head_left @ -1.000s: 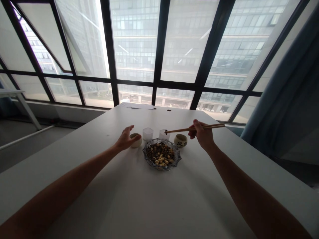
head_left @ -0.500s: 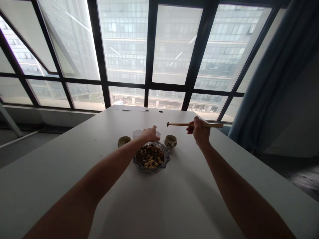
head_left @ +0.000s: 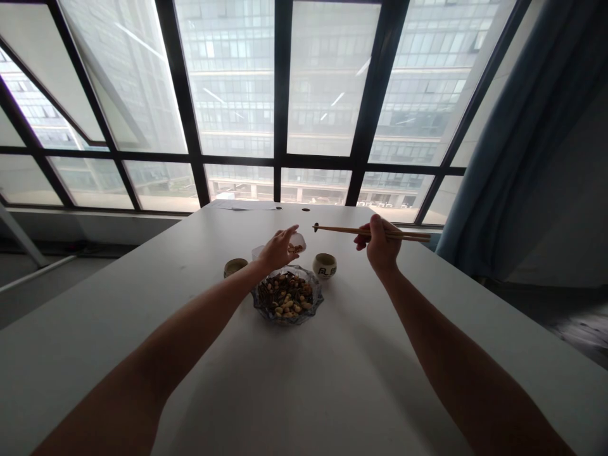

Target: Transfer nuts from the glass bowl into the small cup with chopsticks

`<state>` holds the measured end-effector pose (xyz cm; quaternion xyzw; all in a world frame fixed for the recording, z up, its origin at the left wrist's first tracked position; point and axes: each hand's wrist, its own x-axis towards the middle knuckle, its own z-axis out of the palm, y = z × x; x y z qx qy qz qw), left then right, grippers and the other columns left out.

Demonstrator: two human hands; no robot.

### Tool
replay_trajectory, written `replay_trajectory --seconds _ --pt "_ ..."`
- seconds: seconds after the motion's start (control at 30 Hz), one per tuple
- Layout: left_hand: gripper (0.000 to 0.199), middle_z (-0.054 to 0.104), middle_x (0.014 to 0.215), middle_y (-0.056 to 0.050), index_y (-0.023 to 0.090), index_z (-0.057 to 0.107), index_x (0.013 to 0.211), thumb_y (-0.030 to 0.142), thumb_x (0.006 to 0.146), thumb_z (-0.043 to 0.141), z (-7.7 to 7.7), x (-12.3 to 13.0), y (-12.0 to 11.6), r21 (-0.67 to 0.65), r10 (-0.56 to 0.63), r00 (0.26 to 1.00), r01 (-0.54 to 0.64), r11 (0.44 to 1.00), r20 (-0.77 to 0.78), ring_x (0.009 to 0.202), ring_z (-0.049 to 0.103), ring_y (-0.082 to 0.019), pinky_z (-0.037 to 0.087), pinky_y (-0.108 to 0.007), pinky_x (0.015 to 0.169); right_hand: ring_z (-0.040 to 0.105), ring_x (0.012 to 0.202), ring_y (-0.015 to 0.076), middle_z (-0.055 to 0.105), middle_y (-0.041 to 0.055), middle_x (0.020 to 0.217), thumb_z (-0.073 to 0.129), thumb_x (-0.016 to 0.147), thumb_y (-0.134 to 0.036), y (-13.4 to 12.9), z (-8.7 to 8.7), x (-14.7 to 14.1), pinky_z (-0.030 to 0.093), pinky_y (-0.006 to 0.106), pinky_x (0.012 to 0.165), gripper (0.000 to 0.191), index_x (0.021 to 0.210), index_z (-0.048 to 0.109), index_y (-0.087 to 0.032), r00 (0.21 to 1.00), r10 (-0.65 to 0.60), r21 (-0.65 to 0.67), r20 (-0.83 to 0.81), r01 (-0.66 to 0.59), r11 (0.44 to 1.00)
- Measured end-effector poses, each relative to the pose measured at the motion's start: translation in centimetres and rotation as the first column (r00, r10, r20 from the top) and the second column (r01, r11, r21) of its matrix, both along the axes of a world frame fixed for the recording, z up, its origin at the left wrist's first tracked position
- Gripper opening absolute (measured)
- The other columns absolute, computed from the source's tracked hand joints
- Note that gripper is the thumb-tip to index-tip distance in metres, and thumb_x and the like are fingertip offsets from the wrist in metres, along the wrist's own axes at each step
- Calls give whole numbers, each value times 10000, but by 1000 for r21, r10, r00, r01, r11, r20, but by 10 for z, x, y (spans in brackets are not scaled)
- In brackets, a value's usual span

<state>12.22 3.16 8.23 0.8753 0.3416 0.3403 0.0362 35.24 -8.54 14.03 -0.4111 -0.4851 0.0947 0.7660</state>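
Observation:
My left hand (head_left: pixel 278 250) is closed round a small clear plastic cup (head_left: pixel 298 240), tilted so that a few nuts show inside it. Below it stands a scalloped glass bowl (head_left: pixel 311 312) heaped with peanuts and dark sticks or shells. My right hand (head_left: pixel 382 244) grips a pair of wooden chopsticks (head_left: pixel 339 230), held nearly level. At their tips is a small dark piece (head_left: pixel 316 227), too small to name. A cream cup with dark characters (head_left: pixel 325 266) stands right of the bowl. Another cup (head_left: pixel 235 267) is left of it, partly behind my left forearm.
Behind my left hand, another clear plastic container (head_left: pixel 257 252) shows in part. A white table (head_left: pixel 213 392) runs toward large windows, with papers (head_left: pixel 247 206) at its far end. A blue curtain (head_left: pixel 498 139) hangs at the right.
My left hand has lifted and tilted the plastic cup, bringing its nuts into view. The chopstick tips have risen slightly and shifted a little left, still with the dark piece.

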Motion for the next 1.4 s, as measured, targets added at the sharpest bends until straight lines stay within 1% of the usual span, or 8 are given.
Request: replay_trajectory --seconds 0.17,0.3,0.5,0.63,0.77,0.93,1.1,1.4 --pt "917 647 1322 -196 138 341 1499 386 741 792 7 5 1 -260 154 968 -203 944 -197 1227 614 -345 504 -435 1007 497 287 98 583 -6 410 617 883 -590 3 -1 6 391 199 299 492 601 605 -187 1000 -17 -60 12 18 998" --pt "894 582 1417 -212 129 356 1494 484 771 743 14 16 1 -312 216 921 -320 894 -324 1308 564 -335 462 -393 1055 482 279 91 570 -8 397 612 897 -550 3 0 17 364 187 290 478 591 608 -182 998 -36 -105 53 42 994" --pt "988 476 1536 -184 150 356 1515 653 741 709 19 54 -11 -179 17 897 -106 978 -441 1468 370 -339 129 -495 1255 464 278 82 549 -22 385 635 896 -489 -2 3 39 357 179 291 435 590 616 -181 992 -93 -85 88 101 991" --pt "964 546 1479 -160 169 373 1501 613 727 736 16 81 -15 -200 -91 824 -28 979 -559 1441 414 -310 24 -522 1257 452 264 78 546 -19 377 644 890 -501 -3 5 53 349 176 284 448 582 612 -177 991 -95 -113 92 105 988" --pt "835 612 1391 -142 190 500 1393 519 683 792 12 94 -13 -222 -104 808 -34 974 -579 1329 530 -324 167 -514 1237 454 262 87 551 -8 373 669 865 -510 -5 6 60 344 187 276 450 574 631 -169 992 -7 -134 126 24 991" --pt "767 584 1303 -184 118 614 1227 392 561 881 8 90 -13 -70 -91 859 65 995 -503 1224 549 -349 400 -388 1101 438 253 89 553 8 360 691 836 -549 -9 8 60 330 194 271 483 556 647 -158 969 139 -220 202 -94 971" --pt "757 544 1297 -154 145 577 1253 341 588 880 5 84 -17 45 -79 913 106 993 -401 1220 509 -343 419 -410 1075 438 249 91 557 7 362 704 778 -675 -11 10 57 332 199 269 562 559 643 -161 954 196 -247 227 -138 959" --pt "809 576 1288 -161 133 595 1262 472 587 886 5 82 -20 -63 -42 921 19 998 -386 1220 538 -347 402 -411 1085 555 350 101 632 42 459 627 756 -793 -4 3 47 420 187 347 664 610 672 -147 887 213 -353 411 -60 934"
